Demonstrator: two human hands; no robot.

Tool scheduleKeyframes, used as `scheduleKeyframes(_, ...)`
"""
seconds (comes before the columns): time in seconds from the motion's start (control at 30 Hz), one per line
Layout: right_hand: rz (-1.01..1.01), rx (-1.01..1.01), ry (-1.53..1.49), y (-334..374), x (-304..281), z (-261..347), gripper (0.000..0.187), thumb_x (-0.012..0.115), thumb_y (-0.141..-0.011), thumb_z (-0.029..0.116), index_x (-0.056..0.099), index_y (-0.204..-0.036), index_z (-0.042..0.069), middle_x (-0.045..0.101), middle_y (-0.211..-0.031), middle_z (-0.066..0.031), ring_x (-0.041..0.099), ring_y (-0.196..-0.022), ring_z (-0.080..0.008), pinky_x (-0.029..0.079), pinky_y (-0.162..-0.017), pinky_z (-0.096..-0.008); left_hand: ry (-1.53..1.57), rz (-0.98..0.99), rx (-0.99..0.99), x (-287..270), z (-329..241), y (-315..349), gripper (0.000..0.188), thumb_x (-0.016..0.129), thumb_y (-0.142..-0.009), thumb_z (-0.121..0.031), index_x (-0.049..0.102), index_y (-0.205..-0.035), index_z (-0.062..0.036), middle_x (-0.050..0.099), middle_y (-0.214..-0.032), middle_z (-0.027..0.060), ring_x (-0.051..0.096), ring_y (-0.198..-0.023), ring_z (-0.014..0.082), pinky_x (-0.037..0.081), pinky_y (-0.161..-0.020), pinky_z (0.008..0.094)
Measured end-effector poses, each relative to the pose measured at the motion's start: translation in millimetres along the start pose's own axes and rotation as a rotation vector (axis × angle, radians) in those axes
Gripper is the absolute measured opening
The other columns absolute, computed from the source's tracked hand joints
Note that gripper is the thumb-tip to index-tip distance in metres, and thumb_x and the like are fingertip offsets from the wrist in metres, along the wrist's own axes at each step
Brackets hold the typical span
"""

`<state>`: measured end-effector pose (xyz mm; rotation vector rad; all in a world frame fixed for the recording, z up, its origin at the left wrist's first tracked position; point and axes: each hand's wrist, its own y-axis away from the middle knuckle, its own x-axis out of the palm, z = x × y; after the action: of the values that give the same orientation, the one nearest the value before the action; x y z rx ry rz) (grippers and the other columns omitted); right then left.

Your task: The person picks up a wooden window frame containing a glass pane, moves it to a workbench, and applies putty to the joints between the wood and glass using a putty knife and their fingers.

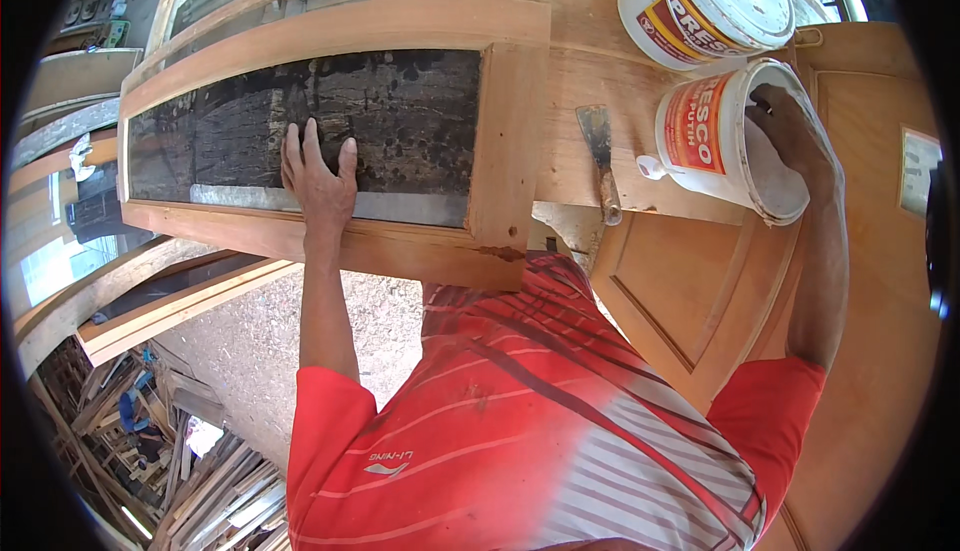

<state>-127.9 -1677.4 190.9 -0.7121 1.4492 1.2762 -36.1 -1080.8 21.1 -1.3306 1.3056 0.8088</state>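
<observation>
A wooden frame (510, 151) with a dark, dusty glass pane (410, 101) lies on the workbench before me. My left hand (322, 176) rests flat over its near edge, fingers stretched onto the pane and thumb apart, holding nothing. To the right, a white bucket (733, 146) with a red and yellow label lies tipped, its mouth turned to the right. My right hand (785, 116) reaches inside this bucket, where its fingers are mostly hidden and what they touch does not show. Between frame and bucket lies a putty knife (600, 161) with a worn handle.
Behind the tipped bucket stands a lidded white bucket (700, 11). A small white round piece (651, 167) sits by the label. Wooden panel doors (870, 251) lean at the right. Another glazed frame (190, 296) and stacked timber offcuts (230, 496) are at the left.
</observation>
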Motion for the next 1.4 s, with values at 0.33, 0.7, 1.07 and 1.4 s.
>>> scheduleKeyframes(0.33,-0.517,-0.193,-0.238,131.4,-27.1,119.8,0.015,0.078,-0.091,0.007,0.069,-0.1,-0.001,0.065,-0.083,-0.0142,0.062,-0.067,-0.025,0.05,-0.064,-0.0347,0.034,-0.055,-0.037,-1.3,4.8,2.1,0.077,0.064,-0.099,-0.056,0.048,-0.154,-0.0063,0.041,-0.159,0.026,0.036,-0.148,0.0459,0.027,-0.122,0.0587)
scheduleKeyframes(0.7,-0.165,-0.191,-0.507,129.8,55.6,118.9,0.028,0.079,-0.091,0.007,0.068,-0.115,-0.001,0.065,-0.084,-0.0132,0.064,-0.07,-0.0225,0.052,-0.067,-0.0355,0.159,-0.288,0.062,-12.5,-2.5,-6.2,0.086,0.073,-0.093,-0.043,0.035,-0.155,0.0036,0.042,-0.154,0.0307,0.034,-0.145,0.0501,0.027,-0.121,0.0611)
scheduleKeyframes(1.07,-0.043,-0.24,-0.364,118.4,95.3,135.1,0.029,0.072,-0.096,0.004,0.066,-0.124,-0.001,0.068,-0.098,-0.0177,0.067,-0.081,-0.0265,0.054,-0.067,-0.0389,0.16,-0.247,-0.035,-3.5,-10.8,5.1,0.08,0.061,-0.102,-0.053,0.036,-0.156,0.0006,0.038,-0.159,0.0272,0.025,-0.15,0.0543,0.018,-0.122,0.0636)
scheduleKeyframes(1.4,-0.175,-0.266,-0.265,90.6,168.7,165.7,0.05,0.067,-0.099,0.016,0.055,-0.146,0.001,0.063,-0.117,-0.0285,0.064,-0.102,-0.047,0.053,-0.088,-0.0525,-0.044,-0.257,0.051,0.5,3.9,5.1,0.064,0.058,-0.103,-0.056,0.061,-0.134,-0.0005,0.048,-0.151,0.0242,0.032,-0.145,0.0516,0.024,-0.117,0.0675)
